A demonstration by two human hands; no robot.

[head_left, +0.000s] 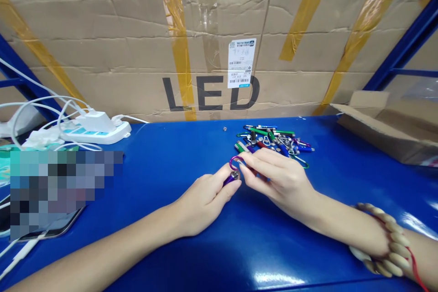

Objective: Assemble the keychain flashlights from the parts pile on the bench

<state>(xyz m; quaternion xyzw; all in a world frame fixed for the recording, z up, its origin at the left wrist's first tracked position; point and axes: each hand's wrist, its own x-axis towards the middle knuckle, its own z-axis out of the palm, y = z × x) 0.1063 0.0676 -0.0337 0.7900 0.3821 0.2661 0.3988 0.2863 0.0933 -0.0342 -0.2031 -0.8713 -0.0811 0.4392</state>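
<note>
My left hand point(208, 200) is closed around a small purple flashlight point(230, 179), its silver-coloured end poking out between thumb and forefinger. In the fingertips of my right hand point(278, 175) is a purple carabiner point(235, 161), its curved end pointing left. The two pieces are very close together; whether they are joined I cannot tell. Just behind my right hand lies a loose pile of small flashlights and carabiners point(270, 136) in green, blue, red, purple and black, partly hidden by that hand.
A blue table point(164, 155) lies under everything. A large taped cardboard box point(130, 45) walls off the back. At left are a white power strip point(99, 130) with cables and a phone point(65, 226), partly pixelated. An open carton point(376, 134) stands at right. One tiny metal bit point(225, 128) lies behind.
</note>
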